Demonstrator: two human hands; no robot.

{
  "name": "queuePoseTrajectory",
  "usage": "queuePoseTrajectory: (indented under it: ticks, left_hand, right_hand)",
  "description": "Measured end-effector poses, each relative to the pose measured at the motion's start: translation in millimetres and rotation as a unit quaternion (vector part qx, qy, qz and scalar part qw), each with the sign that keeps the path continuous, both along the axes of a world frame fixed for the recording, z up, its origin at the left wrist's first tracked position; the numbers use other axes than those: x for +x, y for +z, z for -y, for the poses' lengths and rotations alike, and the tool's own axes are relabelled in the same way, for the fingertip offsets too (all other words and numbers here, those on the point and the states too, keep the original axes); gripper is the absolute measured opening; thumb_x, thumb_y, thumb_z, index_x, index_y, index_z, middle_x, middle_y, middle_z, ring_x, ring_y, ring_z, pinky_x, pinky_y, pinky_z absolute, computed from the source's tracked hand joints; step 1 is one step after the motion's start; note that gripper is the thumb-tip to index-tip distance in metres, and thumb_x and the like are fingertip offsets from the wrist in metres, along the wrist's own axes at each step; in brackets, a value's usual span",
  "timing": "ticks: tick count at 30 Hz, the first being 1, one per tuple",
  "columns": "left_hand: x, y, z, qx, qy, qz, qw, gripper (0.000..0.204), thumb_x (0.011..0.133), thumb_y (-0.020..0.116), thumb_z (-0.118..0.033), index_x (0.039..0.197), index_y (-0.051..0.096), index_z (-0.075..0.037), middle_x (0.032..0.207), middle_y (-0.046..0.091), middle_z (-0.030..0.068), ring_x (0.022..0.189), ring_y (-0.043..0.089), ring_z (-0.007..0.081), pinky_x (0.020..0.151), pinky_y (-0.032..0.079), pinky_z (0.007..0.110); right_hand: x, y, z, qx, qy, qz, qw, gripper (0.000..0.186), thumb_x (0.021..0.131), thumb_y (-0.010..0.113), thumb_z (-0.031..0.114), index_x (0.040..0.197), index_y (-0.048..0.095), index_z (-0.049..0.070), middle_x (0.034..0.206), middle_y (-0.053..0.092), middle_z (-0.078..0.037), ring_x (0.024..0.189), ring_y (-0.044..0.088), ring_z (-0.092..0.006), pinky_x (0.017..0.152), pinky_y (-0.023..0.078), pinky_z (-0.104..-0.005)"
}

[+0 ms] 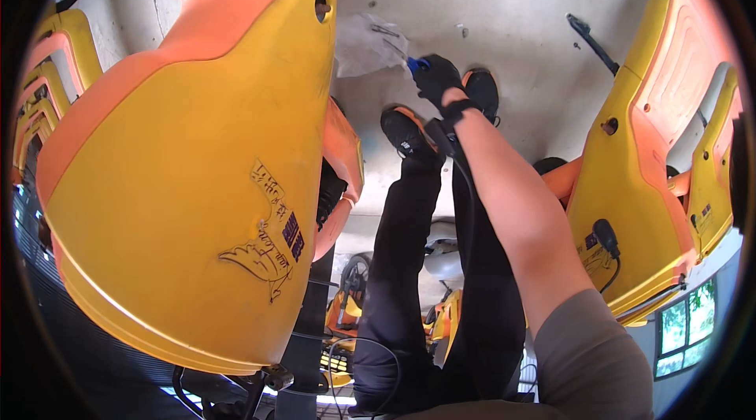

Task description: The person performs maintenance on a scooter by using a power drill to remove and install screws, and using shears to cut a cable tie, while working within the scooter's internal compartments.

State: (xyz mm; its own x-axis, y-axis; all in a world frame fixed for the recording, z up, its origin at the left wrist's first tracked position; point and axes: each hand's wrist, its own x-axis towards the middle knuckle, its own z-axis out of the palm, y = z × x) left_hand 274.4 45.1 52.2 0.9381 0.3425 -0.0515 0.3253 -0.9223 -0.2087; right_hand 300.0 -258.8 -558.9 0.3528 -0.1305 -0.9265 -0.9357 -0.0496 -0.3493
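Your right hand (438, 78), gloved, grips a blue-handled tool (413, 63) – light, stiff; hold by handle. L hand not in view.

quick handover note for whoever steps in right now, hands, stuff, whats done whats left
Right hand: black glove, reaching down to the concrete floor, closed on a blue-handled tool.
Left hand: not in view.
The tool's metal tip lies over a crumpled clear plastic bag on the floor, just ahead of the black-and-orange shoes.
A large yellow-orange moulded seat stands at left, more seats at right.
Done: tool gripped. Left: cannot tell; no work on a seat shows.
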Motion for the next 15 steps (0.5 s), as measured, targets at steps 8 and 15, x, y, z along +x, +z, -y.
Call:
queuePoseTrajectory:
  ticks: [8, 15]
  left_hand:
    - [7.1, -10.3, 18.1, -0.087, 0.093, 0.044, 0.991, 0.037, 0.081, 0.055, -0.006, 0.115, 0.051, 0.008, 0.088, 0.060, 0.0127, 0.067, 0.056, 0.0196, 0.060, 0.050, 0.027]
    - [4.9, -0.4, 5.1, -0.107, 0.135, 0.098, 0.980, 0.047, 0.077, 0.062, -0.011, 0.118, 0.049, 0.008, 0.084, 0.060, 0.0126, 0.068, 0.057, 0.0216, 0.062, 0.051, 0.029]
  right_hand:
    - [-17.7, 37.4, 66.4, 0.024, 0.012, 0.016, 1.000, 0.033, 0.070, 0.066, 0.016, 0.101, 0.062, 0.008, 0.080, 0.064, -0.006, 0.069, 0.061, -0.0135, 0.061, 0.049, -0.0287]
    - [37.2, -12.8, 7.2, -0.077, 0.066, 0.179, 0.979, 0.029, 0.068, 0.067, 0.025, 0.094, 0.065, 0.012, 0.084, 0.065, -0.012, 0.079, 0.062, -0.0263, 0.073, 0.048, -0.0343]
